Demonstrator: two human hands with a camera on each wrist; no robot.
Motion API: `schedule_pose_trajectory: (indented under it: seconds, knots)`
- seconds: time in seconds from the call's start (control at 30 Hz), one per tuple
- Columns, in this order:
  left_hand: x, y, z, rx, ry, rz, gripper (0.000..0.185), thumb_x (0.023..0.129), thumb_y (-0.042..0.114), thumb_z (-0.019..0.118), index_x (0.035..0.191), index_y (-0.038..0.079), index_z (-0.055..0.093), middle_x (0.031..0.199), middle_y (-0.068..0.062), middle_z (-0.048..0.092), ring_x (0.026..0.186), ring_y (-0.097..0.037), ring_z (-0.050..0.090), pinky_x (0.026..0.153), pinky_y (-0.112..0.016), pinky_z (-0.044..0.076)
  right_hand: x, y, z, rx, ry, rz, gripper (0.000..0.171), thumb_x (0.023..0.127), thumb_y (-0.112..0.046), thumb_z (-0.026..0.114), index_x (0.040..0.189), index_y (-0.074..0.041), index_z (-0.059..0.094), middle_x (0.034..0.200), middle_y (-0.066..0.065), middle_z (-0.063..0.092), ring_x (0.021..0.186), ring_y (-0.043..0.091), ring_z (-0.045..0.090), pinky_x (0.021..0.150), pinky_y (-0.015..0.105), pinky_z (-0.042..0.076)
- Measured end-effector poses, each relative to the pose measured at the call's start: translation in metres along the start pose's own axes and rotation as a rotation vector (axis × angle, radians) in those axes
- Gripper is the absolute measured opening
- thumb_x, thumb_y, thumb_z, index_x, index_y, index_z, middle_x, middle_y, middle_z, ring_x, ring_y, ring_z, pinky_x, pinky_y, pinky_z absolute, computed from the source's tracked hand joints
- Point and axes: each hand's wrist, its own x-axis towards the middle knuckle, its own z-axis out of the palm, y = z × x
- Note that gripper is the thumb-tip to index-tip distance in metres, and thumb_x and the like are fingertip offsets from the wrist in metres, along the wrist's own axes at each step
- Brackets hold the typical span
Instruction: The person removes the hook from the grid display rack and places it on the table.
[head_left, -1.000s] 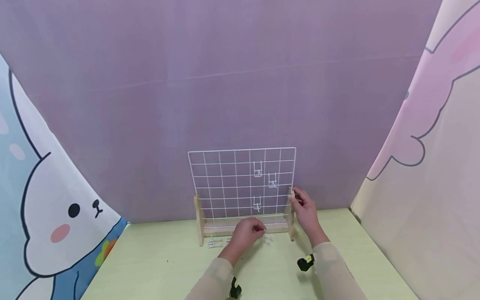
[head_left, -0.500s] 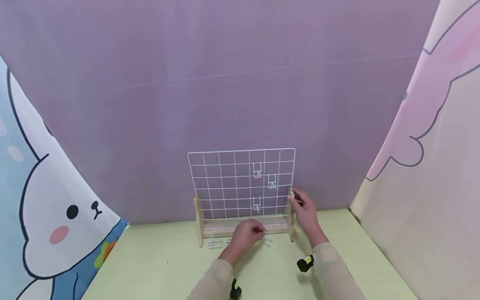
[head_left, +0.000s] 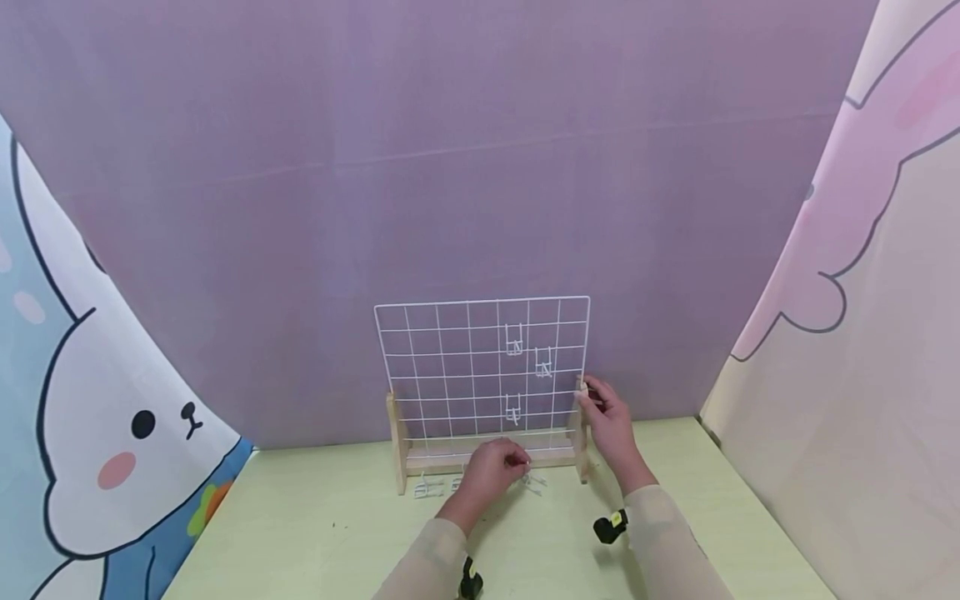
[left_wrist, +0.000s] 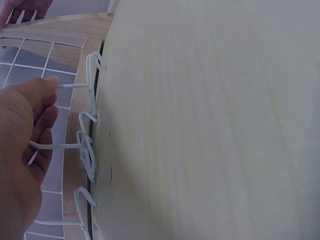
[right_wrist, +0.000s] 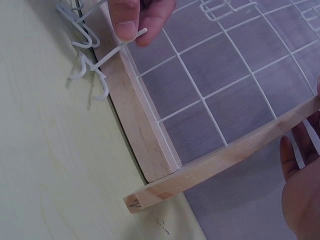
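A white wire grid point(head_left: 480, 301) stands upright in a light wooden stand point(head_left: 438, 460). At the foot of the stand, my left hand point(head_left: 491, 471) pinches the stem of a white wire hook point(right_wrist: 107, 57) between thumb and fingers. The hook's curled prongs are low over the table in the right wrist view. My right hand point(head_left: 611, 421) grips the stand's right wooden upright point(right_wrist: 240, 155), thumb in front and fingers behind. Three hooks hang on the grid: an upper one point(head_left: 514, 343), a right one point(head_left: 543, 367) and a lower one point(head_left: 513, 411).
More white hooks point(left_wrist: 86, 155) lie along the stand's front, with one at the left point(head_left: 429, 487); my left hand partly hides the row. The pale table point(head_left: 315, 533) meets a purple backdrop point(head_left: 300, 250). Cartoon cloths point(head_left: 97, 467) hang at both sides.
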Motion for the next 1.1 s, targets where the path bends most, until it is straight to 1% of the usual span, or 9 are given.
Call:
schedule_pose_trajectory:
  seconds: [0.1,0.2,0.33,0.5,0.63,0.73,0.9,1.1]
  knots:
    - [0.000,0.000,0.000,-0.004,0.000,0.001,0.006,0.097,0.008,0.086,0.101,0.012,0.083,0.095,0.010,0.072,0.085,-0.002,0.064,0.078,-0.024,0.059,0.000,0.001,0.000,-0.003,0.000,-0.020,0.039,0.111,-0.008,0.068,0.149,-0.002,0.066,0.138,0.022,0.064,0.109,0.011,0.064,0.088,0.018,0.059]
    - [0.000,-0.001,-0.001,-0.011,0.003,0.004,0.006,0.097,0.008,0.086,0.102,0.011,0.083,0.096,0.008,0.073,0.086,-0.004,0.065,0.078,-0.024,0.060,0.000,0.001,-0.001,-0.009,-0.003,-0.034,0.038,0.111,-0.008,0.068,0.149,-0.002,0.066,0.136,0.020,0.065,0.110,0.013,0.064,0.089,0.019,0.059]
    - [0.000,-0.004,-0.001,-0.023,0.012,0.010,0.008,0.097,0.007,0.086,0.101,0.013,0.083,0.098,0.007,0.074,0.087,-0.004,0.067,0.079,-0.024,0.060,0.001,0.001,-0.001,-0.007,-0.001,-0.029,0.037,0.111,-0.008,0.069,0.147,-0.003,0.067,0.135,0.017,0.065,0.111,0.015,0.064,0.089,0.018,0.059]
    - [0.000,-0.005,-0.002,-0.041,0.011,0.006,0.008,0.098,0.009,0.086,0.101,0.016,0.083,0.098,0.009,0.073,0.087,-0.002,0.066,0.079,-0.023,0.060,0.000,0.000,0.000,-0.015,-0.003,-0.027,0.038,0.111,-0.008,0.068,0.149,-0.003,0.066,0.137,0.022,0.065,0.110,0.012,0.064,0.088,0.018,0.059]
    - [-0.001,-0.007,-0.003,-0.062,0.014,-0.008,0.006,0.099,0.011,0.085,0.101,0.017,0.083,0.097,0.011,0.073,0.087,-0.002,0.065,0.079,-0.024,0.060,0.001,0.001,0.001,-0.015,0.002,-0.023,0.038,0.111,-0.008,0.068,0.149,-0.003,0.066,0.137,0.022,0.065,0.110,0.012,0.064,0.088,0.018,0.059]
    - [-0.002,-0.008,-0.003,-0.078,0.030,-0.015,0.005,0.099,0.014,0.086,0.100,0.018,0.083,0.097,0.011,0.072,0.087,-0.003,0.066,0.079,-0.025,0.060,0.001,0.000,0.001,-0.013,0.002,-0.022,0.038,0.110,-0.007,0.068,0.149,-0.003,0.066,0.137,0.019,0.065,0.110,0.013,0.064,0.088,0.019,0.059]
    - [-0.003,-0.008,-0.007,-0.096,0.062,-0.006,0.004,0.099,0.018,0.086,0.100,0.017,0.082,0.097,0.011,0.072,0.087,-0.004,0.067,0.080,-0.027,0.060,0.000,0.000,0.000,-0.013,-0.004,-0.019,0.038,0.111,-0.008,0.068,0.149,-0.004,0.066,0.138,0.019,0.065,0.112,0.015,0.064,0.089,0.019,0.060]
    - [-0.007,-0.003,-0.015,-0.121,0.108,-0.009,0.006,0.101,0.019,0.084,0.105,0.016,0.082,0.097,0.010,0.073,0.088,-0.006,0.068,0.080,-0.029,0.060,0.000,0.002,0.000,-0.012,0.006,-0.012,0.038,0.111,-0.008,0.068,0.149,-0.004,0.066,0.139,0.021,0.065,0.110,0.012,0.064,0.089,0.018,0.059]
